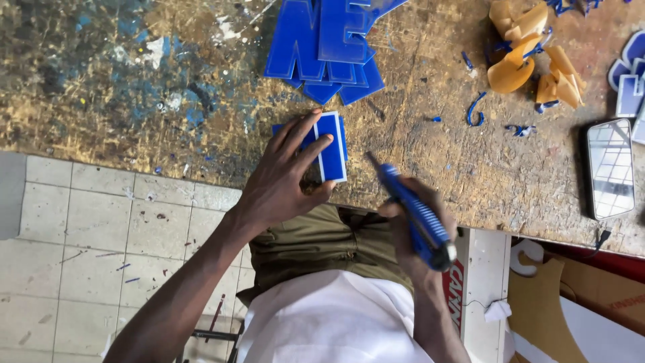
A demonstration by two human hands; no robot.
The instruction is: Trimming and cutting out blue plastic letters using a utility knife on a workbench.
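**Desk:** What is the person doing at the counter?

**Photographer:** The left hand is pressing a small blue piece with white edging flat against the paint-spattered counter, near its front edge. The fingers are lying spread across the piece's left half, the thumb hooking under its lower edge. They are pinning the piece down, not lifting it.

**Desk:** And the other hand?

**Photographer:** The right hand is gripping a blue utility knife, fingers closed tightly around the handle. The blade tip is pointing toward the blue piece, sitting just to its right and not quite touching it.

**Desk:** How far along is the work looking?

**Photographer:** Partly done, I am judging. Directly behind the blue piece, a pile of blue cut letters is lying stacked. Well to the right of the piece, crumpled tan backing paper and blue shavings are littering the surface, which is suggesting earlier trimming or peeling. The piece under the hand is looking like the one now in work, with the knife not yet meeting it.

**Desk:** Anything else in view?

**Photographer:** A phone with a reflective screen is resting far to the right of the blue piece, and more blue-and-white pieces are showing above it at the picture's edge.
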